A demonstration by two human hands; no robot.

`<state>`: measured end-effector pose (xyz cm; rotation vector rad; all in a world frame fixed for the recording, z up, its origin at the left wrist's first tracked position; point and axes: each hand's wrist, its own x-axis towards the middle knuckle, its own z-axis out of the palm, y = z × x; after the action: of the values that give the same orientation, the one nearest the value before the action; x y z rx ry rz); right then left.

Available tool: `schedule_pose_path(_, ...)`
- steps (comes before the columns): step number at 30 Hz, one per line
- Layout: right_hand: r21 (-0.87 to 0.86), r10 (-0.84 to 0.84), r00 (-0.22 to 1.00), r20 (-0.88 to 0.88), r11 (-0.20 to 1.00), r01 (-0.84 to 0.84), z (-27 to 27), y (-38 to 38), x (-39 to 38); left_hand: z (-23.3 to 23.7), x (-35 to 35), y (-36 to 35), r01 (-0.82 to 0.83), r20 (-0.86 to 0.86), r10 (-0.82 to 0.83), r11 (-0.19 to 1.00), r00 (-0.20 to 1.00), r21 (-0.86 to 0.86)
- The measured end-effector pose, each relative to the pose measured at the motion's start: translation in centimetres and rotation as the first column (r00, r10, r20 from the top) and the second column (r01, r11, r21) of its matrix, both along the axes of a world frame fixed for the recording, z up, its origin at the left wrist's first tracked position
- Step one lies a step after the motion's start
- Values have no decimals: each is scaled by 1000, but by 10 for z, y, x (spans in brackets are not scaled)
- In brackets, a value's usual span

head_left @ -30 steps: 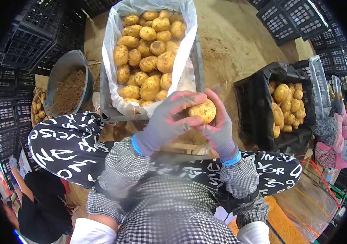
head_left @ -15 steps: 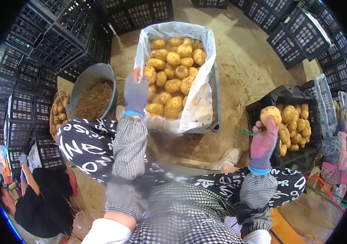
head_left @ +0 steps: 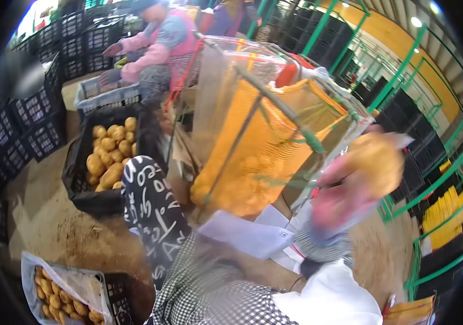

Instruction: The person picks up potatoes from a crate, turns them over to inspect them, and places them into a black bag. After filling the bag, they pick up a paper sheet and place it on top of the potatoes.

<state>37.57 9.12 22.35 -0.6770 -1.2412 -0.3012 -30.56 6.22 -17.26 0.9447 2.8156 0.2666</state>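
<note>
A blurred potato [head_left: 375,162] is in my right hand [head_left: 342,197], which wears a pink and grey glove and is raised at the right. Left of that hand hangs an orange mesh sack [head_left: 253,157] on a metal frame, with potatoes in its lower part. A black-lined crate [head_left: 88,197] at the left holds potatoes. Another crate with a whitish liner [head_left: 69,279] stands at the lower left, also with potatoes in it. My left hand is out of the frame.
A co-worker in pink sleeves [head_left: 158,54] sits behind a grey crate [head_left: 109,97] at the upper left. Stacked black crates [head_left: 36,108] line the left side. Green railings [head_left: 443,184] and yellow stacked material [head_left: 445,216] are at the right.
The view has swung to the right, towards the orange sack. My right hand has lifted the potato away from the black-lined crate. My left hand, earlier at the white-lined crate, has left the view.
</note>
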Motion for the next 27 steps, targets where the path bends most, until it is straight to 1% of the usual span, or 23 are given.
schedule_pose_path(1,105,-20,992,-126,994,34,17,-7,28,0,0,1,4,4,-4,1000,1000,-13)
schedule_pose_path(2,77,-224,973,-54,971,228,37,-8,65,1,2,2,12,4,-12,1000,1000,-15)
schedule_pose_path(3,57,-412,911,20,910,410,58,-8,109,0,0,1,13,1,-13,1000,1000,-19)
schedule_pose_path(4,-139,-419,908,10,898,417,76,-1,174,0,-6,-3,13,10,-13,1000,1000,-20)
schedule_pose_path(5,-317,-425,905,-2,859,403,90,0,227,2,-6,-3,20,8,-20,1000,1000,-6)
schedule_pose_path(7,-244,-599,778,191,739,628,89,-7,239,5,-13,-8,39,24,-39,999,999,23)
schedule_pose_path(8,-160,-396,910,125,897,413,83,5,235,6,-20,-20,32,42,-34,998,999,47)
schedule_pose_path(9,-70,-156,984,91,984,162,77,15,230,7,-24,-34,12,64,-17,997,998,81)
schedule_pose_path(10,-104,5,1000,30,995,-2,68,10,174,16,-23,-48,-3,91,-9,992,996,128)
schedule_pose_path(12,-160,-174,979,102,969,189,26,13,51,35,-22,-80,-47,160,16,981,987,189)
schedule_pose_path(13,-249,-3,989,145,968,39,-2,17,17,49,-19,-95,-93,219,44,971,975,220)
schedule_pose_path(14,-353,168,973,159,930,-103,-30,21,-15,61,-12,-115,-163,294,84,953,952,254)
schedule_pose_path(15,-461,319,936,145,859,-222,-58,25,-46,75,-7,-128,-245,419,100,920,903,308)
schedule_pose_path(16,-632,506,857,95,696,-342,-85,36,-73,88,2,-130,-343,584,71,863,809,370)
schedule_pose_path(17,-651,632,730,260,673,-351,-98,49,-107,102,13,-134,-449,717,19,792,697,415)
schedule_pose_path(18,-677,745,537,395,632,-378,-111,64,-141,113,24,-138,-542,818,-71,716,571,440)
schedule_pose_path(19,-716,822,316,474,569,-406,-125,79,-176,127,42,-139,-597,865,-180,658,467,459)
schedule_pose_path(20,-791,889,211,407,459,-404,-135,87,-213,136,57,-138,-655,891,-282,605,354,452)
schedule_pose_path(21,-877,955,114,275,297,-377,-156,87,-234,147,78,-139,-668,875,-376,570,304,477)
schedule_pose_path(22,-912,977,62,206,215,-350,-174,89,-255,155,98,-136,-677,852,-453,542,262,497)
schedule_pose_path(23,-904,978,11,207,195,-380,-200,93,-275,164,117,-134,-680,822,-518,517,236,521)
schedule_pose_path(25,-938,993,-122,12,-31,-345,-238,98,-311,174,150,-129,-673,752,-617,456,233,582)
schedule_pose_path(27,-928,946,-192,-259,-300,-223,-247,84,-335,181,182,-130,-630,743,-615,472,266,616)
